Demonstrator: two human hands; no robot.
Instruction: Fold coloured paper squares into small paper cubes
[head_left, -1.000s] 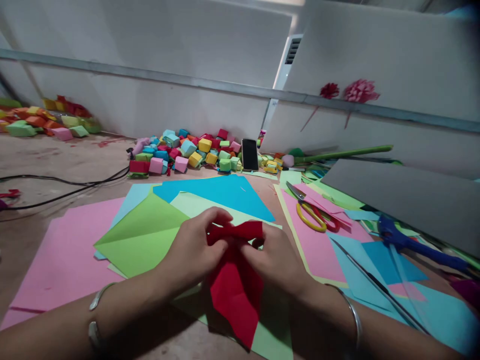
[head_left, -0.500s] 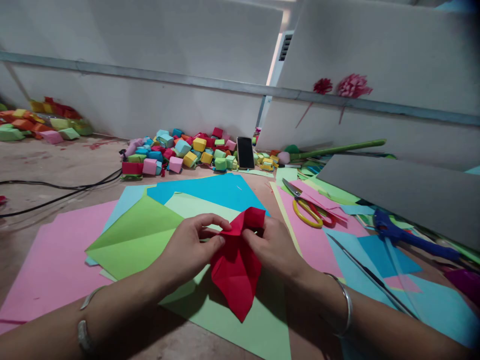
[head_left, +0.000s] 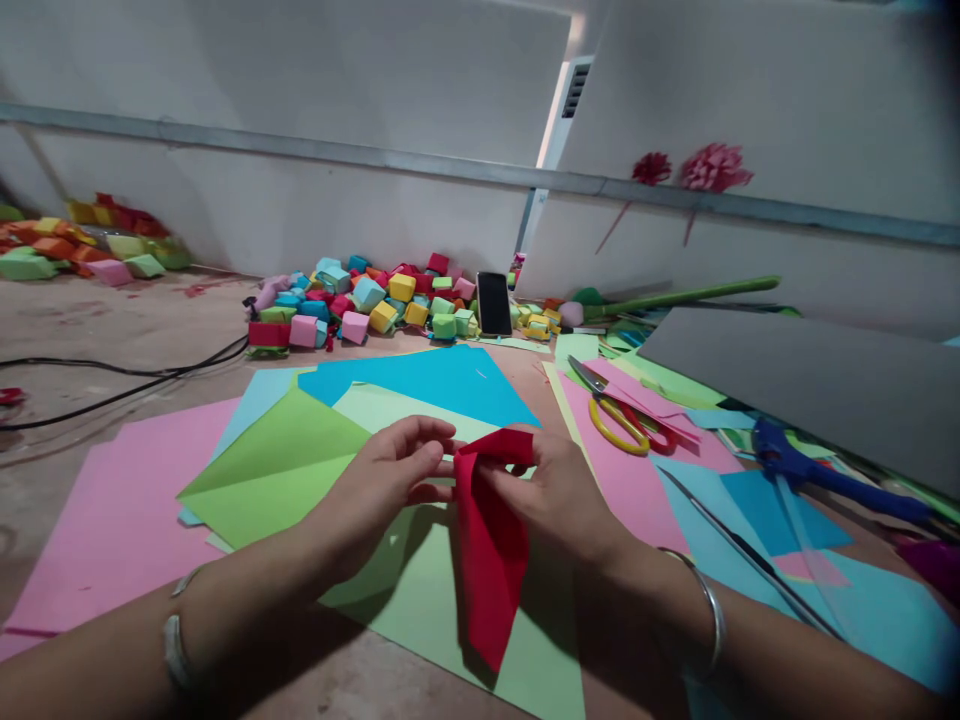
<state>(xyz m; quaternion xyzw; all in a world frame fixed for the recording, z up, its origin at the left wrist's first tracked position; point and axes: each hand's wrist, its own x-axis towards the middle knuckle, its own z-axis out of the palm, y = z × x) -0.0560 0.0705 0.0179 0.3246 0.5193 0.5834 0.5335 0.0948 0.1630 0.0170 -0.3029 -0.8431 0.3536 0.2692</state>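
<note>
A creased sheet of red paper (head_left: 491,560) hangs point-down over a pale green sheet (head_left: 544,670). My right hand (head_left: 566,490) pinches its upper right part, with the thumb in front and the other fingers mostly hidden behind it. At the paper's upper left edge is my left hand (head_left: 397,475), its thumb and fingers apart and the fingertips touching or just beside the red edge. A folded lime green sheet (head_left: 277,460) lies under and left of my left hand.
Pink sheets (head_left: 135,500) lie left, a blue sheet (head_left: 420,380) behind. Scissors (head_left: 622,430), an open blade (head_left: 742,545) and a blue-handled tool (head_left: 840,480) are at right. A phone (head_left: 494,304) leans by many paper cubes (head_left: 367,293). Black cables (head_left: 150,375) run at left.
The red paper has turned and narrowed, its left side now folded inward and its tip lower. My left hand has loosened its pinch and its fingers have spread.
</note>
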